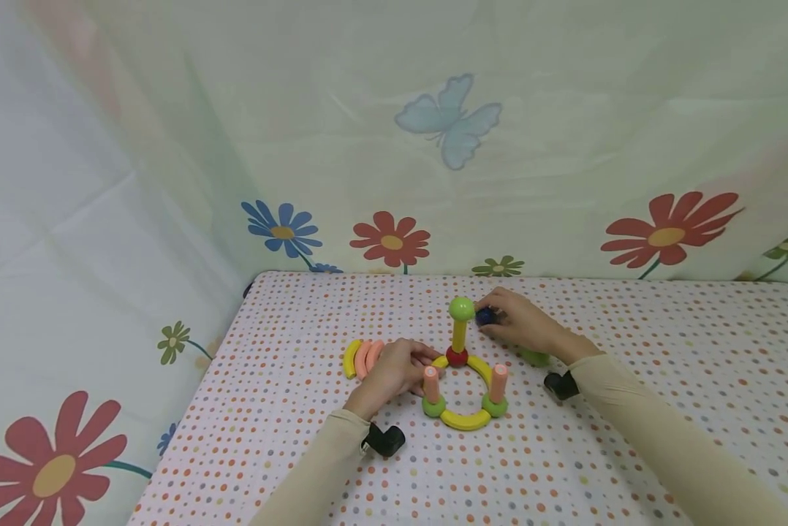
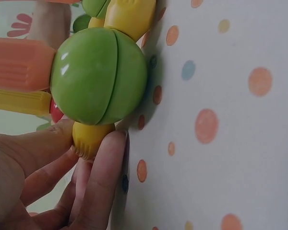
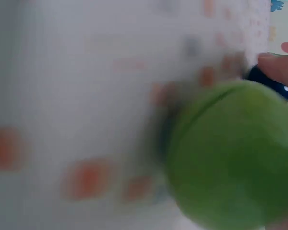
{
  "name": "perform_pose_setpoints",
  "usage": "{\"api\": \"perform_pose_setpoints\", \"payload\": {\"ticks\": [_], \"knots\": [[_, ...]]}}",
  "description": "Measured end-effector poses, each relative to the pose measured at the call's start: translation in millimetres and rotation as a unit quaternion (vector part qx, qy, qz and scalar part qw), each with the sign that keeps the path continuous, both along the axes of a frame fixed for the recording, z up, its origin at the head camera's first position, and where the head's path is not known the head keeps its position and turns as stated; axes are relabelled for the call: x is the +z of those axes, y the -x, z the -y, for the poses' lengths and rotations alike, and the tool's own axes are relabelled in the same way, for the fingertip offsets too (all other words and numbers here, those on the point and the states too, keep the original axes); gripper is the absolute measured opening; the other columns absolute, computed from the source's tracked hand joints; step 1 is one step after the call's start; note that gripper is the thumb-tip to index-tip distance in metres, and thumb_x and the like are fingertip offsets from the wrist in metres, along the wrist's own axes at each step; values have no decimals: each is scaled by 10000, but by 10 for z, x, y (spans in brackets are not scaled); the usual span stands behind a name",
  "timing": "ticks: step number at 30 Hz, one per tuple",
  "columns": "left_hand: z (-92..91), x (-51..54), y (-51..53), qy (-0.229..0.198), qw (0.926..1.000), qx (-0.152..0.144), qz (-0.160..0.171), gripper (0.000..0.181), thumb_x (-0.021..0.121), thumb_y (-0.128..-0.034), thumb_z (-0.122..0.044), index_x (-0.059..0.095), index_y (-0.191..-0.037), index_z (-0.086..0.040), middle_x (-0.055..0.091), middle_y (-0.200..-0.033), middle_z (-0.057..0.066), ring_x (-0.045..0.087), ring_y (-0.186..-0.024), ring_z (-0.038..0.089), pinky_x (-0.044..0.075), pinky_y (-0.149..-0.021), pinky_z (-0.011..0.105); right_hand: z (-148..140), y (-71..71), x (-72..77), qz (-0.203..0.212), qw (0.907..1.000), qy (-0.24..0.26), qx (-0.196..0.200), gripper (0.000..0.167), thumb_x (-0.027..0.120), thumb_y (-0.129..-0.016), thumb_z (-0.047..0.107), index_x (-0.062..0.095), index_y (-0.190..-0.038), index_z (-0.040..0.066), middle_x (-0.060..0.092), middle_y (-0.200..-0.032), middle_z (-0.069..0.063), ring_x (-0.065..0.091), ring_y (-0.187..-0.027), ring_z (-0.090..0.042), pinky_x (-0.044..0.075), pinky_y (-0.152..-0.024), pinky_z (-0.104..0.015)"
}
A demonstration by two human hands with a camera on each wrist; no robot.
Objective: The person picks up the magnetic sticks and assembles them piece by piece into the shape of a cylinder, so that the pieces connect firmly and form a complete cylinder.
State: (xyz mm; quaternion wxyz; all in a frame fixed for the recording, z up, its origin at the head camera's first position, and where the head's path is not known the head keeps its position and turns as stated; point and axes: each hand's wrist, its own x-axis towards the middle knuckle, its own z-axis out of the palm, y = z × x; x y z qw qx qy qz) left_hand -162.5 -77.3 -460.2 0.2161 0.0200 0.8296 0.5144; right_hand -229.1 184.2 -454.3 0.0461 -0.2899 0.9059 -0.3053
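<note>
A ring of yellow curved rods point(image 1: 465, 421) and balls lies on the table, carrying upright sticks. My left hand point(image 1: 394, 371) pinches the ring's left yellow curved rod point(image 2: 90, 139), right beside a green ball point(image 2: 98, 74). From that ball rises a salmon stick point(image 1: 431, 383); its twin point(image 1: 498, 383) stands on the right green ball point(image 1: 495, 405). At the back, a red ball point(image 1: 457, 356) bears a yellow stick point(image 1: 459, 337) topped by a green ball point(image 1: 462, 308). Behind the ring to the right, my right hand point(image 1: 522, 321) grips a dark blue ball point(image 1: 486, 316).
Left of my left hand lie a yellow curved rod point(image 1: 350, 359) and salmon curved rods point(image 1: 362, 360). A loose green ball point(image 3: 235, 158) sits under my right wrist, partly hidden in the head view. The dotted tabletop point(image 1: 289, 409) meets a flowered cloth behind.
</note>
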Motion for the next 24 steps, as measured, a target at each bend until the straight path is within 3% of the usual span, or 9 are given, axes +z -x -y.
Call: {"api": "perform_pose_setpoints", "payload": {"ticks": [5, 8, 15, 17, 20, 24], "knots": [[27, -12, -2, 44, 9999, -30, -92, 274, 826, -903, -65, 763, -1167, -32, 683, -887, 30, 615, -652, 130, 569, -563, 251, -156, -150, -115, -125, 9986, 295, -431, 314, 744, -963, 33, 663, -1264, -10, 588, -1188, -172, 636, -993, -281, 563, -843, -455], [49, -16, -5, 115, 9998, -18, -138, 272, 830, -901, -70, 768, -1164, -40, 687, -885, 27, 619, -655, 128, 570, -570, 253, -209, -203, -93, -75, 9975, 465, -532, 324, 742, -966, 33, 654, -1274, -14, 586, -1199, -184, 657, -998, -300, 578, -847, -454], [38, -19, -12, 52, 9999, 51, -71, 260, 820, -903, -47, 773, -1159, -38, 691, -872, 23, 610, -628, 120, 574, -556, 252, -370, -359, 259, 234, 9964, 440, -679, 335, 715, -1005, 107, 628, -1303, -20, 615, -1232, -181, 614, -1027, -285, 552, -803, -410], [21, -20, -13, 2, 10000, 25, -58, 265, 821, -902, -48, 771, -1162, -34, 694, -875, 21, 609, -624, 122, 570, -552, 251, -511, -473, 383, 559, 9948, 511, -683, 348, 689, -1029, 149, 608, -1322, -21, 616, -1250, -175, 615, -998, -269, 556, -754, -386], [1, -15, -17, -7, 10000, -26, -58, 272, 824, -902, -56, 767, -1167, -31, 694, -878, 21, 612, -626, 124, 568, -552, 251, -827, -684, 503, 1495, 9850, 751, -418, 370, 632, -1061, 159, 556, -1360, -46, 607, -1226, -185, 625, -893, -252, 572, -690, -379], [2, -2, -28, 62, 9999, -42, -123, 270, 816, -905, -47, 767, -1171, -36, 695, -891, 25, 619, -636, 132, 574, -567, 260, -1227, -958, 460, 2880, 9535, 883, 109, 362, 558, -1089, 127, 501, -1384, -75, 587, -1199, -159, 641, -846, -244, 596, -708, -372]]}}
